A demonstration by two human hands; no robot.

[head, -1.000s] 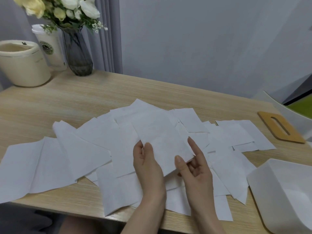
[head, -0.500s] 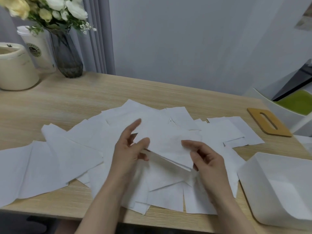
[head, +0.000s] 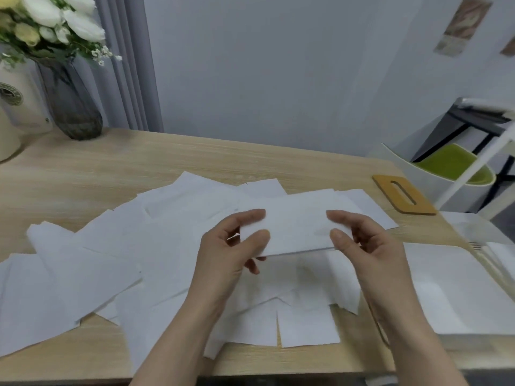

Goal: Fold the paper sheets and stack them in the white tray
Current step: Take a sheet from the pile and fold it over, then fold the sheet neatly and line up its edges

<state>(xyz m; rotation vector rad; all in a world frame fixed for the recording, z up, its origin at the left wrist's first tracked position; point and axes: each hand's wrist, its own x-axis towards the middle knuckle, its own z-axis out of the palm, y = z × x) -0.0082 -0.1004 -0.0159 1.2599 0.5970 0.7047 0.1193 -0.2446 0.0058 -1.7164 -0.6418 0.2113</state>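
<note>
Both hands, left hand (head: 231,246) and right hand (head: 359,246), pinch the folded sheet (head: 298,224) at its 2 short ends above the loose sheets (head: 117,246), long axis left-right, with the white tray (head: 457,296) just beside the right hand, so that's probably the nearer one.

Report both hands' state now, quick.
Left hand: pinching the left end of the folded paper sheet.
Right hand: pinching the right end of the same sheet.

Soft, even, fairly dim indoor light, perhaps from overhead; shadows are faint. The frame is slightly blurred throughout, and wide-angle distortion bends lines at the edges.
</note>
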